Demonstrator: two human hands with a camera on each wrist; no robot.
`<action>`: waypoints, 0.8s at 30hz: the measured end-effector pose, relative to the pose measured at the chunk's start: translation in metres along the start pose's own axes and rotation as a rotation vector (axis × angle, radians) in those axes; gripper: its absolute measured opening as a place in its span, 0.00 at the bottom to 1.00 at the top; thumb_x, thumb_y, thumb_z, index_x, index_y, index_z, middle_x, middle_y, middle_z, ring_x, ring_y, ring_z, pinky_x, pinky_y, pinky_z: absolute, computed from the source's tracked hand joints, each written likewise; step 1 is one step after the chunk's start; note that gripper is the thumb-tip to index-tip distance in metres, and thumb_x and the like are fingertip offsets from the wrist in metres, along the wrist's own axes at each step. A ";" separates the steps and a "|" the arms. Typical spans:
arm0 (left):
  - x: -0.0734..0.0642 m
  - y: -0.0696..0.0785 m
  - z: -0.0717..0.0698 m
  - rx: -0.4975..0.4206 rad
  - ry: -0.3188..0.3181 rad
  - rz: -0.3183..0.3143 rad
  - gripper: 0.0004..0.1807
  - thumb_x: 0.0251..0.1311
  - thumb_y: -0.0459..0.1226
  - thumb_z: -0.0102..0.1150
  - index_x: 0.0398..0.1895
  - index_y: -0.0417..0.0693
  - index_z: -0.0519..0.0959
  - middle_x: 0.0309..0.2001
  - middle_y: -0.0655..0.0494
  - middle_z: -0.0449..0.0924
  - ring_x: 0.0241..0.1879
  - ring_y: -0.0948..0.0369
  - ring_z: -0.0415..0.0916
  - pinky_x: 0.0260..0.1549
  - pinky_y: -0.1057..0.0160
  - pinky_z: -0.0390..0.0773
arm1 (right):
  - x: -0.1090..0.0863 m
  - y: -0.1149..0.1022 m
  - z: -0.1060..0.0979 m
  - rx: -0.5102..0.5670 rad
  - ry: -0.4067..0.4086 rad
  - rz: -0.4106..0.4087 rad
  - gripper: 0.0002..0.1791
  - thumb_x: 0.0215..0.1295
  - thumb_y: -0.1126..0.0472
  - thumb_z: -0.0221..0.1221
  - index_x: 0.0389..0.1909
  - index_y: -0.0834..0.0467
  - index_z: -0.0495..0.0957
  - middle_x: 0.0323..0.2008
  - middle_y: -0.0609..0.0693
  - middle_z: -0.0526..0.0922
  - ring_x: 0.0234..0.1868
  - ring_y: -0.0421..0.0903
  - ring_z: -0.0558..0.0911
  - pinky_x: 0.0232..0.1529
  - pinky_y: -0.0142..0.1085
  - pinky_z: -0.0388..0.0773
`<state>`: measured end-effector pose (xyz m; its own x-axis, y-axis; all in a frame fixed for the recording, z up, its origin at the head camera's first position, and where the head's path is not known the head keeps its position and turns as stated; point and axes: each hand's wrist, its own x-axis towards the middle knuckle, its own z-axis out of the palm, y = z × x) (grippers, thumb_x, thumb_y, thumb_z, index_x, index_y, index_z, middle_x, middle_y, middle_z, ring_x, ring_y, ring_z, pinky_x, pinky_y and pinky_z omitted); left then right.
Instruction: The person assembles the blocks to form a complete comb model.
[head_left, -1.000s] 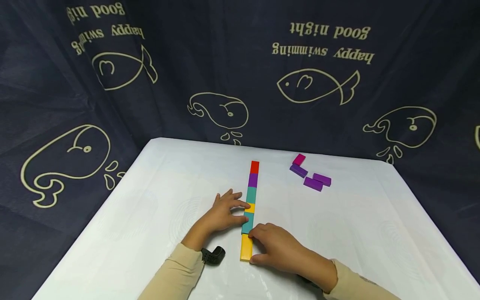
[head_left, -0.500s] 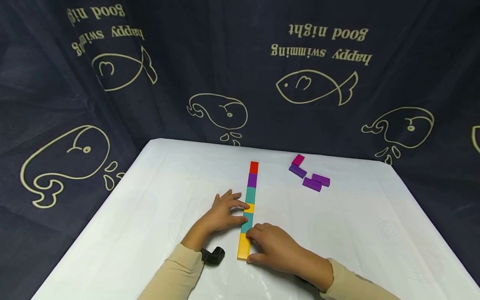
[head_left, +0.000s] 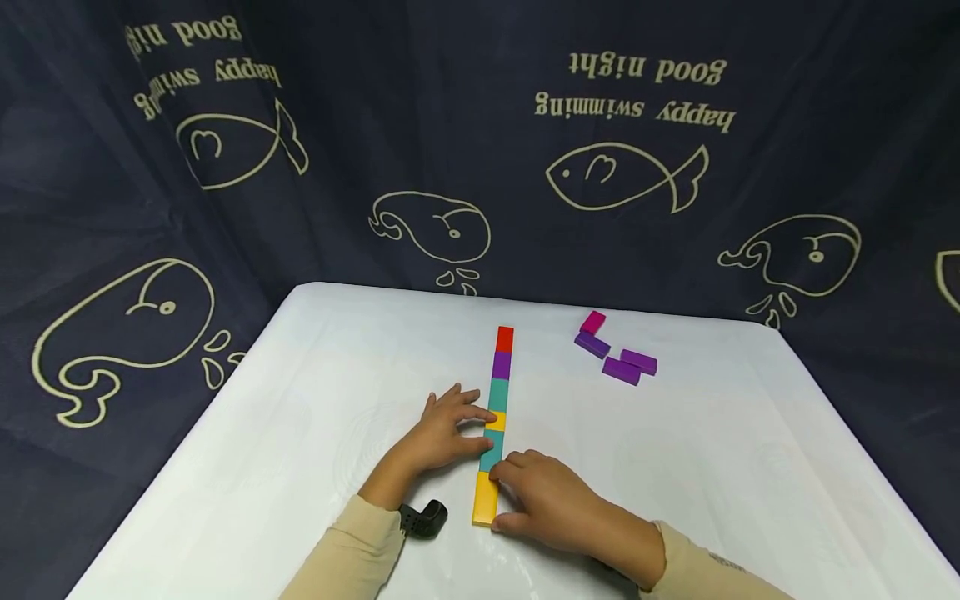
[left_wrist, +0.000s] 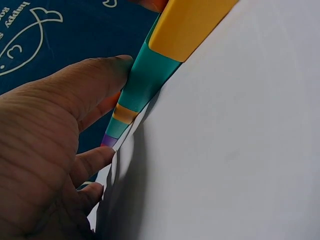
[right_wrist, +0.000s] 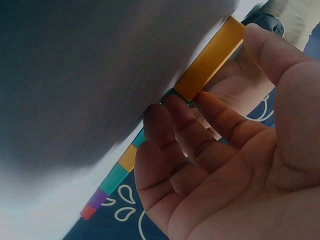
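Observation:
A straight row of coloured blocks runs away from me on the white table: red, purple, teal, a short yellow block, another teal block and a long yellow block nearest me. From the left side my left hand touches the row, index finger at the short yellow block and thumb at the nearer teal one, other fingers spread. On the right, my right hand holds the long yellow block between thumb at its near end and index finger at its far end.
Toward the back right lie a pink block and three purple blocks, one of them closest to me. A black strap device sits on the left wrist. A dark printed cloth hangs behind the table.
My right hand has shifted the long yellow block slightly left, bringing it more into line with the row. The left hand keeps its place on the blocks. The head view has tilted slightly.

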<state>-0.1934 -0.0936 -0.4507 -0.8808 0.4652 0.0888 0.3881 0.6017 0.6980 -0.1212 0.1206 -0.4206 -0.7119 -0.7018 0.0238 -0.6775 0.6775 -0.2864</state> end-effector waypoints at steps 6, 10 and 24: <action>0.002 -0.001 -0.001 0.005 -0.002 0.010 0.19 0.56 0.45 0.71 0.52 0.57 0.85 0.69 0.44 0.68 0.75 0.41 0.47 0.68 0.31 0.34 | 0.000 0.000 0.000 -0.012 0.009 0.000 0.26 0.57 0.42 0.69 0.51 0.52 0.79 0.43 0.41 0.80 0.44 0.40 0.77 0.47 0.37 0.77; 0.001 0.000 -0.002 0.002 -0.004 0.003 0.19 0.56 0.45 0.71 0.52 0.57 0.85 0.69 0.44 0.68 0.75 0.42 0.46 0.69 0.32 0.33 | 0.000 0.000 0.000 -0.011 -0.003 0.006 0.25 0.57 0.41 0.68 0.51 0.52 0.79 0.43 0.41 0.79 0.44 0.40 0.76 0.48 0.37 0.77; 0.004 -0.004 -0.005 -0.108 -0.003 -0.030 0.24 0.59 0.47 0.68 0.58 0.54 0.81 0.67 0.47 0.71 0.75 0.43 0.47 0.69 0.33 0.31 | -0.006 0.027 -0.027 0.150 0.006 -0.009 0.25 0.62 0.47 0.66 0.58 0.53 0.78 0.53 0.43 0.79 0.53 0.39 0.75 0.59 0.42 0.75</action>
<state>-0.1995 -0.0971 -0.4493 -0.8909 0.4495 0.0646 0.3295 0.5418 0.7732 -0.1396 0.1491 -0.4024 -0.7072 -0.7062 0.0329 -0.6493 0.6303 -0.4257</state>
